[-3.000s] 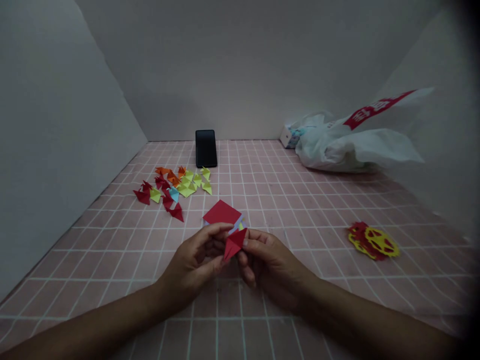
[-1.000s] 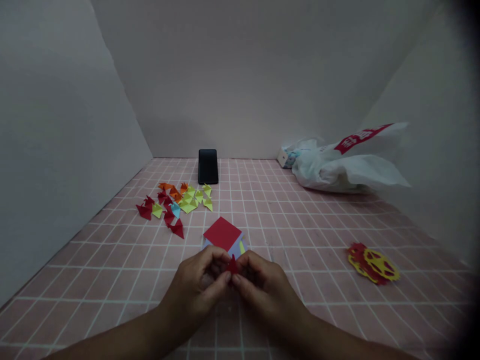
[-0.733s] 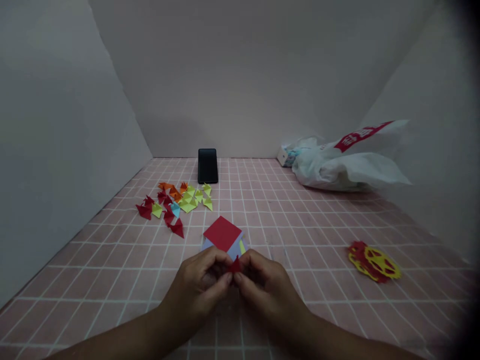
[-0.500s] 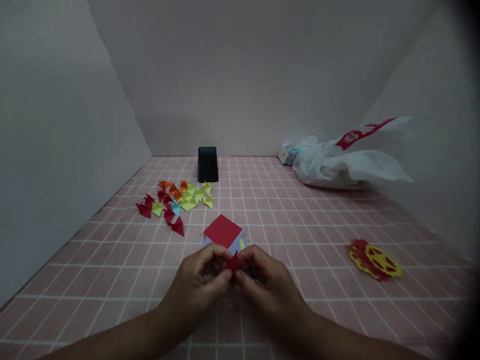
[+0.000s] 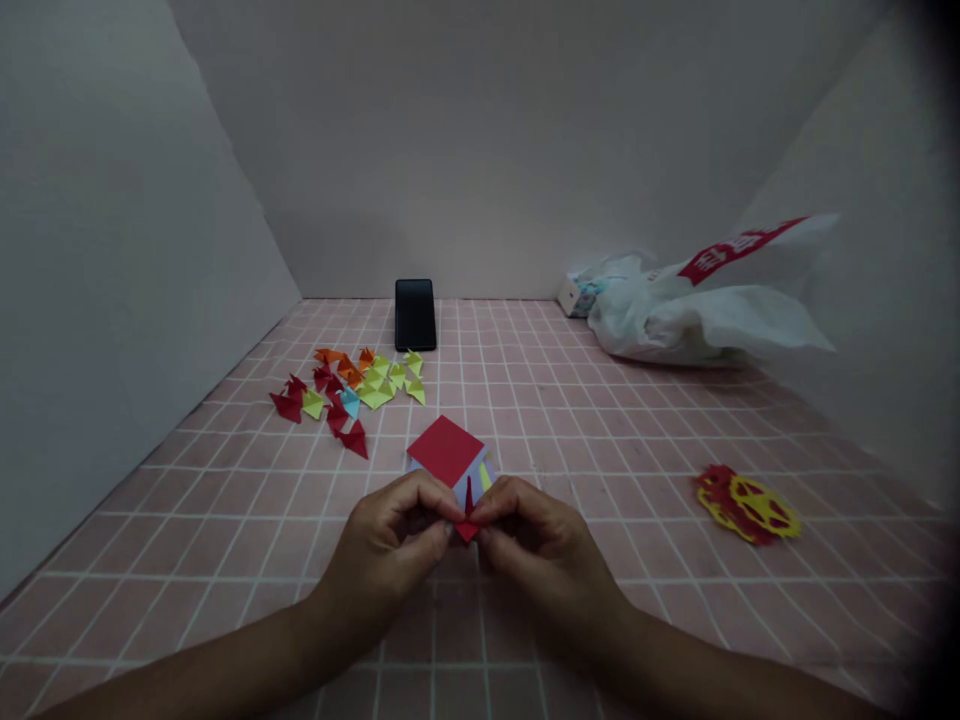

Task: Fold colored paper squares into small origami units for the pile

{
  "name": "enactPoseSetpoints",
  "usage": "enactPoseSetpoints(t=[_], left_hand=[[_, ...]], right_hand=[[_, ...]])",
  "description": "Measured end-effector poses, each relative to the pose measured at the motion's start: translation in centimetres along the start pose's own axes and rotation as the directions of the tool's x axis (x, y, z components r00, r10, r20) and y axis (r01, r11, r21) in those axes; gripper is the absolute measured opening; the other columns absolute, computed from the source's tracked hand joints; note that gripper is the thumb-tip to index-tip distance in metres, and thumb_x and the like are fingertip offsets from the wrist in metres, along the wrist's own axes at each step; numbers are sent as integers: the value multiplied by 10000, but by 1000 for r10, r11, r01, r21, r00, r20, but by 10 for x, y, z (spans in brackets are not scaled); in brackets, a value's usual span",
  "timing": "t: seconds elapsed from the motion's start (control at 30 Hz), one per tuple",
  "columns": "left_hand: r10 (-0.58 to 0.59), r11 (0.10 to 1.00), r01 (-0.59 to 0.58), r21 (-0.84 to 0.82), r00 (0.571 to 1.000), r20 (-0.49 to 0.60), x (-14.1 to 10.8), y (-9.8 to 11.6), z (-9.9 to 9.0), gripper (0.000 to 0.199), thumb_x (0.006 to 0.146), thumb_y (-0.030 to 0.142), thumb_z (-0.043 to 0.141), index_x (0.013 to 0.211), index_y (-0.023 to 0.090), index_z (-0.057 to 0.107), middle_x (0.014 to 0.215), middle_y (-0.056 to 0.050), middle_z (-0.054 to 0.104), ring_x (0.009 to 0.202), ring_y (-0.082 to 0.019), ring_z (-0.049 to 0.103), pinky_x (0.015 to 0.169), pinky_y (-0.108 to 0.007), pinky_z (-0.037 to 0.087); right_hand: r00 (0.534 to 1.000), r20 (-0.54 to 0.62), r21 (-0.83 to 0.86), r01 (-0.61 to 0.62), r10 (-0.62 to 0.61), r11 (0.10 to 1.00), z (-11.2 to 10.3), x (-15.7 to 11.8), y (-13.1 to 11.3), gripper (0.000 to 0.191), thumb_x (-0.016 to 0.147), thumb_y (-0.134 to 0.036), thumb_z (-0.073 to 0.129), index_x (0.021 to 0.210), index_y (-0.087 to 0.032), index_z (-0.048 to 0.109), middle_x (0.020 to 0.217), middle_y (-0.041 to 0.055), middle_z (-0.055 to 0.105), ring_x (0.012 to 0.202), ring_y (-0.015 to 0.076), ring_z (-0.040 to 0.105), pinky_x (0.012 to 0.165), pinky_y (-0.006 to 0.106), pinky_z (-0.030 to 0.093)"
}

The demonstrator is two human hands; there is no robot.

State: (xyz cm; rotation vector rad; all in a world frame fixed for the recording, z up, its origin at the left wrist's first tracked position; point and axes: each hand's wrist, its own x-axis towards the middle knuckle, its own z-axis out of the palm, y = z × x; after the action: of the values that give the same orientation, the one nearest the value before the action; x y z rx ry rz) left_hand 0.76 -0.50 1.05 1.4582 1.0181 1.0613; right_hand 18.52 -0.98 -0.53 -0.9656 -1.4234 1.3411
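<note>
A small folded red paper is pinched between both hands near the front middle, with a thin point sticking up and a wider tip below. My left hand grips its left side with thumb and fingers. On its right side, my right hand is closed in the same way. Just beyond the hands lies a stack of square paper sheets with a red sheet on top; lilac and yellow edges show under it. The hands cover its near part.
Several folded paper figures in red, orange, yellow and blue lie at the left. Behind them is a black phone. A white plastic bag and a box are at the back right. Red and yellow cut-out pieces lie right.
The folded red paper now shows its upright thin point and lower tip more clearly between the fingers. The whole view has shifted, so the table items appear slightly higher.
</note>
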Motion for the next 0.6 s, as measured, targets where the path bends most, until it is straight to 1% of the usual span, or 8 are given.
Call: enactPoseSetpoints(t=[0.1, 0.23, 0.3, 0.43, 0.5, 0.6], left_hand=[[37, 999, -38, 31, 999, 20, 0, 1, -1, 114, 782, 86, 589, 780, 176, 659, 772, -5, 645, 728, -137, 609, 681, -247, 473], [95, 994, -98, 58, 994, 59, 0, 0, -2, 140, 795, 70, 562, 793, 179, 649, 806, -11, 635, 781, -148, 609, 720, -265, 465], [84, 995, -87, 44, 994, 73, 0, -1, -2, 128, 806, 81, 561, 788, 180, 639, 804, -8, 622, 778, -143, 594, 719, -261, 458], [-52, 996, 56, -72, 997, 54, 0, 0, 0, 42, 823, 175, 611, 862, 187, 617, 806, 9, 601, 747, -124, 566, 698, -240, 463], [-127, 983, 132, -128, 991, 50, 0, 3, 0, 91, 830, 232, 633, 906, 187, 612, 829, 8, 609, 765, -123, 571, 707, -237, 472], [-205, 963, 219, -159, 974, 97, 1, 6, 2, 129, 829, 290, 654, 848, 174, 601, 777, 11, 610, 724, -118, 568, 677, -230, 467]], right_hand=[[999, -2, 17, 42, -42, 999, 0, -1, -1, 194, 794, -39, 578, 798, -216, 655, 752, -20, 604, 644, 113, 525, 609, 251, 410], [979, 33, -51, 202, -201, 978, -1, -1, -3, 238, 801, -6, 546, 801, -216, 659, 732, -26, 597, 661, 112, 541, 620, 245, 417], [964, 40, -96, 265, -262, 960, -2, 0, -3, 250, 806, 9, 535, 801, -213, 649, 725, -26, 594, 676, 114, 550, 624, 244, 420], [928, 67, -188, 373, -367, 909, -4, -1, -2, 256, 815, 29, 528, 833, -209, 620, 756, -12, 600, 713, 128, 566, 646, 259, 437], [902, 89, -243, 430, -422, 869, -4, -2, -1, 258, 826, 34, 523, 862, -208, 602, 779, -1, 606, 735, 137, 569, 662, 273, 446], [865, 120, -311, 499, -487, 809, -4, -2, -1, 236, 858, 25, 527, 875, -206, 575, 787, 9, 605, 745, 141, 564, 663, 275, 450]])
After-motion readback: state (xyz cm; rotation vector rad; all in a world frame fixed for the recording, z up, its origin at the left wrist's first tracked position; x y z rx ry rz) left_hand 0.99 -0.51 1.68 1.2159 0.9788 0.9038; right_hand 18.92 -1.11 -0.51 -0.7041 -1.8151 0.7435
